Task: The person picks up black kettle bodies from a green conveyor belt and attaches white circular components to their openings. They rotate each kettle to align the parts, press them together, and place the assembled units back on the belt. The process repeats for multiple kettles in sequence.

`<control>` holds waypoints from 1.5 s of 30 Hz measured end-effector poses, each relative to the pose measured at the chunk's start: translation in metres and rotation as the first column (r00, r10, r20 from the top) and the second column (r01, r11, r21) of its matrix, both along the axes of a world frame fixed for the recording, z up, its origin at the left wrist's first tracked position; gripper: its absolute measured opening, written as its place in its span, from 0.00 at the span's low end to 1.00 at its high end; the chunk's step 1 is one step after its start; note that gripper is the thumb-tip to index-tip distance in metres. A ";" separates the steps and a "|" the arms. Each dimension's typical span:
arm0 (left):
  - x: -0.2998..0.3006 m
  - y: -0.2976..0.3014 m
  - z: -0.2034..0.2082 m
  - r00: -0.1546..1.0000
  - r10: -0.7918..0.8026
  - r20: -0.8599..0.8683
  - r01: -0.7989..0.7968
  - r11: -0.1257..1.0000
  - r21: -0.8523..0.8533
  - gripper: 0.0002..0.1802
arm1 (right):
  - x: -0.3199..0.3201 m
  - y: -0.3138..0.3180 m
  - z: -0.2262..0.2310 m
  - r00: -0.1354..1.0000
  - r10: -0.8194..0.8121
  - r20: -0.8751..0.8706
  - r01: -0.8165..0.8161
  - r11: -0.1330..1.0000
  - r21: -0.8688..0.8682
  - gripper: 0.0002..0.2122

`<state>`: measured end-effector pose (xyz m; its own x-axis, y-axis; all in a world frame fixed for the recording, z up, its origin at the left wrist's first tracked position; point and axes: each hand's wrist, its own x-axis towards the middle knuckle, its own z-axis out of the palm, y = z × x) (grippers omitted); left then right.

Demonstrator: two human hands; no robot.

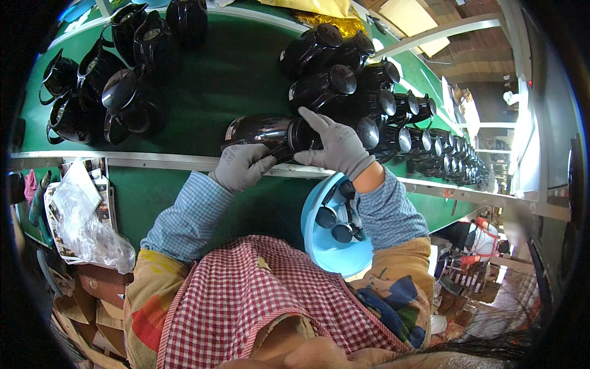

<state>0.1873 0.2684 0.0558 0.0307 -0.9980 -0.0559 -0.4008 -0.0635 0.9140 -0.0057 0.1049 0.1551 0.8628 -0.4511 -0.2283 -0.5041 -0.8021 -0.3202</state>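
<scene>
A glossy black jug (255,130) lies on its side across the near edge of the green bench, a small white label on its left end. My left hand (241,166), in a grey glove, is closed at the jug's near side, around what looks like its handle. Also gloved in grey, my right hand (338,146) spans the jug's right end, with thumb and forefinger on either side of it. The palm hides that end. Just below my right wrist, a light blue basin (312,230) holds several black round lids (342,232).
Several black jugs with handles stand at the far left (120,89). More jugs (322,86) lie close beyond my right hand, and long rows of them (424,141) run off to the right. A metal rail (141,160) edges the bench. Clear plastic (92,215) lies at left.
</scene>
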 end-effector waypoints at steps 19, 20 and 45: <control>-0.006 0.003 0.001 0.981 0.141 -0.131 -0.125 0.985 0.121 0.16 | -0.013 0.000 -0.012 0.904 -0.358 0.234 0.316 0.927 0.201 0.34; -0.005 0.004 0.000 0.982 0.141 -0.128 -0.131 0.987 0.089 0.16 | -0.013 0.000 -0.004 0.899 -0.406 0.165 0.359 0.898 0.256 0.32; -0.042 0.000 0.001 0.956 0.081 0.282 -0.038 0.987 -0.154 0.14 | -0.011 0.007 -0.033 0.866 -0.499 0.044 0.482 0.854 0.194 0.37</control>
